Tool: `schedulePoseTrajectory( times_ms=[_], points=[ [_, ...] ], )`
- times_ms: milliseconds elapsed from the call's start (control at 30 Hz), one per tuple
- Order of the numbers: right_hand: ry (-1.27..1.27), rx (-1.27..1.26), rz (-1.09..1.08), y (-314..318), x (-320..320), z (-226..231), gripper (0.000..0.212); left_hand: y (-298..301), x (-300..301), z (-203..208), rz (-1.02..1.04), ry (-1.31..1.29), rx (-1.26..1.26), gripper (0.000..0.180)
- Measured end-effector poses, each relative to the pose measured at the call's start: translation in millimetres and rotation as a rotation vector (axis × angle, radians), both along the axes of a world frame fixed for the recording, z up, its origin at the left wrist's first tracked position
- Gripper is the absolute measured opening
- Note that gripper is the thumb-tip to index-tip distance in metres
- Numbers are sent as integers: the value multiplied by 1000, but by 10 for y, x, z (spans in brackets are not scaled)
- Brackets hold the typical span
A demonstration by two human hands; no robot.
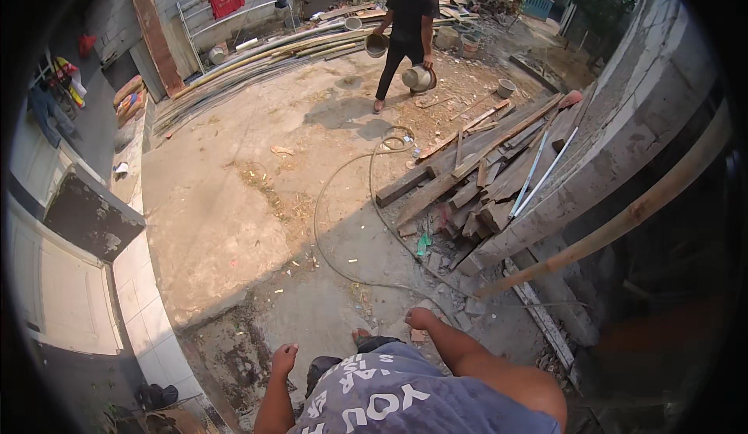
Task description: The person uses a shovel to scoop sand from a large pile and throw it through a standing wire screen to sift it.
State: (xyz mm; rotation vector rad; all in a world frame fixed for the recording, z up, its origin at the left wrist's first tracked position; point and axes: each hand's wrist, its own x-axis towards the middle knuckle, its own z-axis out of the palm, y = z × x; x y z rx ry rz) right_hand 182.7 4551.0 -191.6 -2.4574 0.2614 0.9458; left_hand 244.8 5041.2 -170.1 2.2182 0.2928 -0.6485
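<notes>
My left hand (pixel 285 358) hangs at my side over the dark, rough patch of ground, its fingers curled and nothing seen in them. Held out in front of my body on the other side, my right hand (pixel 421 318) is closed in a loose fist, also with no object showing. Beyond it a hose (pixel 318 214) loops across the concrete floor (pixel 210 224). Neither hand touches anything that I can see. Farther off, a person in dark clothes (pixel 411 17) walks with a bucket (pixel 376 44) in one hand and a grey bucket (pixel 417 79) in the other.
Stacked timber planks (pixel 467 173) lie on the right beside a block wall (pixel 623 114), with two thin pale pipes (pixel 543 175) on top. A slanting wooden pole (pixel 615 227) crosses the right side. Long poles (pixel 273 60) line the back wall. A white door (pixel 66 278) stands left.
</notes>
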Motion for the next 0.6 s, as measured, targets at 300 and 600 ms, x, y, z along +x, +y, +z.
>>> schedulePoseTrajectory(
  times_ms=[300,600],
  points=[
    [-184,-101,-444,-77,1125,37,34,1045,212,-244,-178,410,191,31],
    [227,-172,12,371,1793,-560,31,1470,3013,-1006,-172,188,-121,21]
  ],
)
